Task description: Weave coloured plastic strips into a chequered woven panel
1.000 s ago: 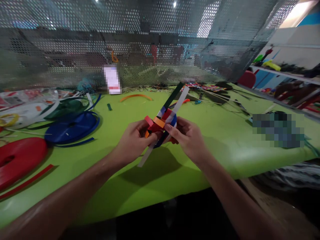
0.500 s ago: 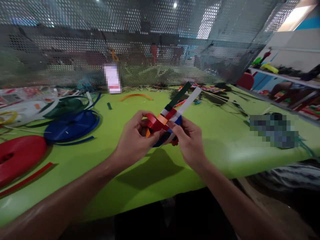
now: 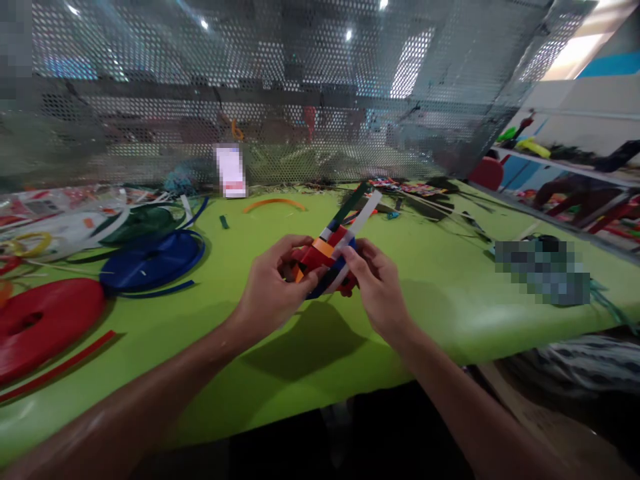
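Observation:
A small woven piece of flat strips (image 3: pixel 325 249), in red, orange, blue, white and dark green, is held above the table between both hands. My left hand (image 3: pixel 278 275) grips its left side, with the thumb across the front. On the other side, my right hand (image 3: pixel 375 277) pinches it with thumb and fingers close to the white strip (image 3: pixel 364 215). That white end and a dark green strip end (image 3: pixel 351 205) stick up and to the right from the weave. The fingers behind the piece are partly hidden.
Coiled rolls of red (image 3: pixel 55 320), blue (image 3: pixel 155 257) and green strip (image 3: pixel 137 223) lie at the left. An orange strip (image 3: pixel 274 202) curves on the green table (image 3: pixel 440 320). A perforated metal screen (image 3: pixel 300 87) stands behind. A blurred-out object (image 3: pixel 543 270) rests at the right.
The loose red strip loop at the left of the weave now lies lower, near my left fingers. The white and green ends have shifted slightly left and down, along with the whole view.

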Available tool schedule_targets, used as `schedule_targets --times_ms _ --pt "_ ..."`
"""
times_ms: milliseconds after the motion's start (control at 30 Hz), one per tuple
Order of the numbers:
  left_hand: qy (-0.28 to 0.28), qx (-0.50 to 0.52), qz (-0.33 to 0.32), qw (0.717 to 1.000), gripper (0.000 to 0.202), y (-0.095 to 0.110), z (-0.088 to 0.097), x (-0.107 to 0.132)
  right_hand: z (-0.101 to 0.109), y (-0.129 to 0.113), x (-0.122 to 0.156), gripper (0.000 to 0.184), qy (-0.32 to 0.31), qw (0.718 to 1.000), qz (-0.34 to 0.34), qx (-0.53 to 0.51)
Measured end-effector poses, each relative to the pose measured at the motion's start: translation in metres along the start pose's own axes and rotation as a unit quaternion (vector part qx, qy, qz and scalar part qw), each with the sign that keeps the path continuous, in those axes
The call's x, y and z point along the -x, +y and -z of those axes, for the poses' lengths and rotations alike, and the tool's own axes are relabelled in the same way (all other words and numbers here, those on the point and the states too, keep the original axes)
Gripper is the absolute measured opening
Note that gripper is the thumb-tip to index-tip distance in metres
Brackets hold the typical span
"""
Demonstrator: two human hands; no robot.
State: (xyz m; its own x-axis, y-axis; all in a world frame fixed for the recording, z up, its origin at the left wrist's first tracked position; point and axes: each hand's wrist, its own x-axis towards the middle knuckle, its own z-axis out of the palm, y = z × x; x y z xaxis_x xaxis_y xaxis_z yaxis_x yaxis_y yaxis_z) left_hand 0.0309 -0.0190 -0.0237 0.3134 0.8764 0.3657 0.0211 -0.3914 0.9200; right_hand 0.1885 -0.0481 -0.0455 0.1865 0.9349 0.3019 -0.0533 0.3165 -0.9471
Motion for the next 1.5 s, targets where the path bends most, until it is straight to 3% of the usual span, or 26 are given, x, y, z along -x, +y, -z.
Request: schedule_targets --times_ms 200,500,667,933,1033,1167,1267,1400,1500 --pt "0.001 0.022 0.054 0.998 0.038 0.000 0.004 -0.004 0.016 -0.015 -0.011 0.031 -0.061 0.995 0.070 0.041" --pt "-0.012 0.083 0.134 0.987 0.045 0.003 0.009 -0.006 0.041 -0.014 -0.011 0.036 -0.166 0.978 0.064 0.107" --pt "0.008 0.096 0.146 0.985 0.046 0.004 0.010 -0.008 0.056 -0.008 0.001 0.018 -0.171 0.955 0.057 0.237" --pt "0.057 0.001 0.071 0.996 0.041 0.006 0.011 -0.008 0.042 -0.011 -0.001 0.022 -0.180 0.962 0.055 0.198" --pt "0.060 -0.017 0.046 0.997 0.041 0.006 0.010 -0.007 0.040 -0.012 -0.004 0.009 -0.192 0.972 0.028 0.135" --pt "0.060 -0.015 0.010 0.998 0.041 0.004 0.008 -0.007 0.031 -0.017 -0.014 0.039 -0.197 0.980 -0.018 0.022" --pt "0.053 -0.022 -0.016 0.998 0.037 0.004 0.006 -0.005 0.018 -0.018 -0.023 0.033 -0.164 0.986 -0.018 0.012" --pt "0.049 -0.009 -0.004 0.999 0.037 0.006 0.007 -0.004 0.004 -0.014 -0.029 0.032 -0.149 0.989 -0.022 -0.005" --pt "0.029 0.026 0.036 0.999 0.040 0.007 0.007 -0.005 0.002 -0.011 -0.029 0.033 -0.101 0.995 -0.016 -0.022"
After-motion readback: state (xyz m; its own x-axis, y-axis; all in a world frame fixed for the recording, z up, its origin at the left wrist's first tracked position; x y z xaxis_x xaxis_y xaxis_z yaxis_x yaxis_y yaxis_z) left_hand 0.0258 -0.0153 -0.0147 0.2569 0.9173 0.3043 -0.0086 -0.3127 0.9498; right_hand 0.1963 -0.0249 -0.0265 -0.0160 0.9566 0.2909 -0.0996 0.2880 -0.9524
